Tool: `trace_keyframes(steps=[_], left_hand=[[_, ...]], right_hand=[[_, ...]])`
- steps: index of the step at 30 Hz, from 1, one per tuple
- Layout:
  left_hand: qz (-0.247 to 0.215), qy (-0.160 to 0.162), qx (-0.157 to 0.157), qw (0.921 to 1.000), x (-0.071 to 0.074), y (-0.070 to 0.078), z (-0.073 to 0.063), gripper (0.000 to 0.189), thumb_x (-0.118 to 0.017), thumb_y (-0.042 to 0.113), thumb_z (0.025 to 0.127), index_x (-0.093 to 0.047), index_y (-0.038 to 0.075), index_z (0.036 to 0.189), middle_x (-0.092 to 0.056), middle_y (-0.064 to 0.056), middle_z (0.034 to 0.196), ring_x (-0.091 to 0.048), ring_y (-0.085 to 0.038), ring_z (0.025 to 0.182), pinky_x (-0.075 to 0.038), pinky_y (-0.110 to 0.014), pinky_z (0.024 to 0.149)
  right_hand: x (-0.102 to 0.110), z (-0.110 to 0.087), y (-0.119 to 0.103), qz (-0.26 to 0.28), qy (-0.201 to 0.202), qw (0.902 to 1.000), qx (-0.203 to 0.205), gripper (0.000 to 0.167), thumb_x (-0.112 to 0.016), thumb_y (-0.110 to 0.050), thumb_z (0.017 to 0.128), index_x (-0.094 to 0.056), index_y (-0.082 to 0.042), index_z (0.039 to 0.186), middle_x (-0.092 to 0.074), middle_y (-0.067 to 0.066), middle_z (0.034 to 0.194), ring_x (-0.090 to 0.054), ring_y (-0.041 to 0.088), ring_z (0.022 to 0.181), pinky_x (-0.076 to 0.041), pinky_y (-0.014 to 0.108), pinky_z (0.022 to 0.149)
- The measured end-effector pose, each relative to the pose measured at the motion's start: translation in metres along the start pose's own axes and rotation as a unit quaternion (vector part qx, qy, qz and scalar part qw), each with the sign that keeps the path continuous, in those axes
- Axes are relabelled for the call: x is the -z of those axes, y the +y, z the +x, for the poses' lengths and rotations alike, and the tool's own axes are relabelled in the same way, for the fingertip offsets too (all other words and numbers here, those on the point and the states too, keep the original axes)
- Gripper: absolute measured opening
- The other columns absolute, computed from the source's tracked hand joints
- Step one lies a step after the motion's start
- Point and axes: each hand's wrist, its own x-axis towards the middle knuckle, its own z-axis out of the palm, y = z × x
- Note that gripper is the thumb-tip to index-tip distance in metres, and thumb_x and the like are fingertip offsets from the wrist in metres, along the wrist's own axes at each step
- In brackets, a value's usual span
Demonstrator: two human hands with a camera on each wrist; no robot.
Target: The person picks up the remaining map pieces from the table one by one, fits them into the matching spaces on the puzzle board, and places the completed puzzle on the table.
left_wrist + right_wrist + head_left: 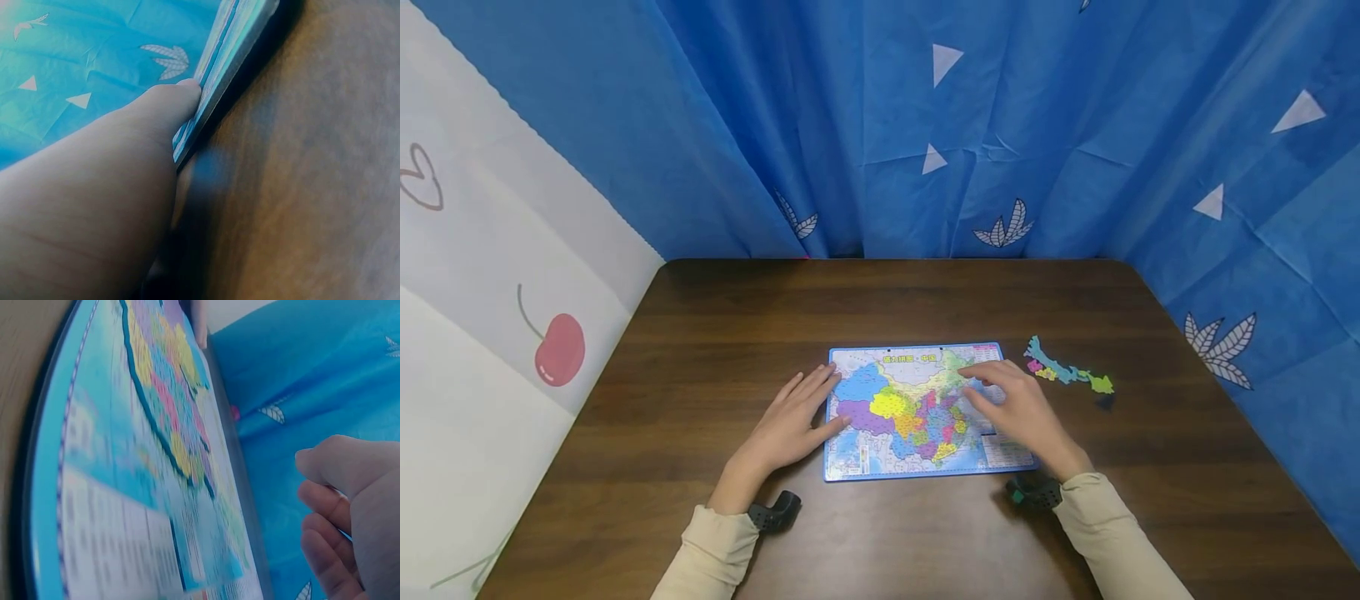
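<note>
A map puzzle board (857, 467) lies flat on the table, many coloured pieces filling most of the map. My left hand (793, 421) rests along the board's left edge, fingers spread, with the thumb on its surface; the left wrist view shows the thumb (184, 97) at the board's side. Over the upper right of the map is my right hand (1011, 400), fingers loosely bent. In the right wrist view, its thumb (325, 462) and fingers stand apart with nothing between them. Pale green printing shows on the board near those fingertips.
Right of the board lie several loose puzzle pieces: a long teal one (1051, 361), a magenta one (1035, 366), a bright green one (1102, 384) and a dark one (1106, 402). The wooden table (737, 304) ends at a blue curtain (895, 208) behind.
</note>
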Motion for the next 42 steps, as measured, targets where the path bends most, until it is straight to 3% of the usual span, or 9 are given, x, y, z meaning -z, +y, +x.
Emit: trace_keyframes(steps=[11,19,22,32,38,42], left_hand=[[-0.003,-0.002,-0.001,1.0,-0.001,0.0,0.0,0.08,-0.061,0.057,0.098,-0.038,0.01,0.16,-0.029,-0.008,0.169,-0.024,-0.028,0.158,-0.014,-0.052,0.129],[-0.004,-0.001,0.0,1.0,0.0,0.0,0.0,0.081,-0.061,0.057,0.098,-0.038,0.01,0.16,-0.029,-0.008,0.169,-0.024,-0.027,0.158,-0.013,-0.052,0.13],[-0.003,-0.001,-0.001,1.0,0.0,0.0,-0.001,0.081,-0.061,0.057,0.098,-0.038,0.01,0.16,-0.029,-0.008,0.169,-0.024,-0.028,0.158,-0.014,-0.052,0.13],[-0.003,-0.006,0.0,1.0,0.002,0.0,-0.001,0.08,-0.06,0.057,0.099,-0.038,0.01,0.16,-0.029,-0.008,0.169,-0.024,-0.028,0.158,-0.014,-0.052,0.129],[-0.007,-0.006,0.001,1.0,0.002,0.001,-0.001,0.08,-0.06,0.058,0.098,-0.038,0.011,0.16,-0.029,-0.008,0.17,-0.024,-0.028,0.158,-0.014,-0.052,0.129],[-0.007,-0.004,0.001,1.0,0.001,0.001,-0.001,0.08,-0.06,0.058,0.098,-0.038,0.011,0.16,-0.029,-0.007,0.169,-0.024,-0.028,0.158,-0.014,-0.052,0.129]], right_hand=[[0.014,-0.006,0.025,-0.022,0.019,0.9994,-0.018,0.033,-0.082,-0.014,0.089,-0.075,-0.009,0.121,-0.075,0.011,0.119,-0.068,0.033,0.112,-0.057,0.058,0.093],[0.025,-0.009,0.039,-0.038,0.031,0.9976,-0.049,0.033,-0.079,-0.012,0.091,-0.073,-0.007,0.123,-0.073,0.014,0.118,-0.065,0.031,0.102,-0.056,0.057,0.089],[0.029,-0.01,0.044,-0.041,0.03,0.9969,-0.059,0.033,-0.078,-0.012,0.092,-0.072,-0.008,0.124,-0.073,0.014,0.119,-0.063,0.03,0.103,-0.058,0.055,0.085],[0.042,-0.016,0.062,-0.052,0.034,0.9952,-0.075,0.034,-0.075,-0.016,0.095,-0.07,-0.007,0.127,-0.069,0.019,0.129,-0.059,0.041,0.119,-0.051,0.067,0.097],[0.049,-0.02,0.073,-0.05,0.033,0.9929,-0.103,0.035,-0.072,-0.017,0.097,-0.068,-0.006,0.13,-0.067,0.02,0.131,-0.056,0.041,0.118,-0.052,0.068,0.092],[0.052,-0.022,0.08,-0.055,0.029,0.991,-0.118,0.037,-0.072,-0.019,0.098,-0.066,-0.006,0.132,-0.065,0.021,0.133,-0.053,0.043,0.122,-0.048,0.071,0.096]])
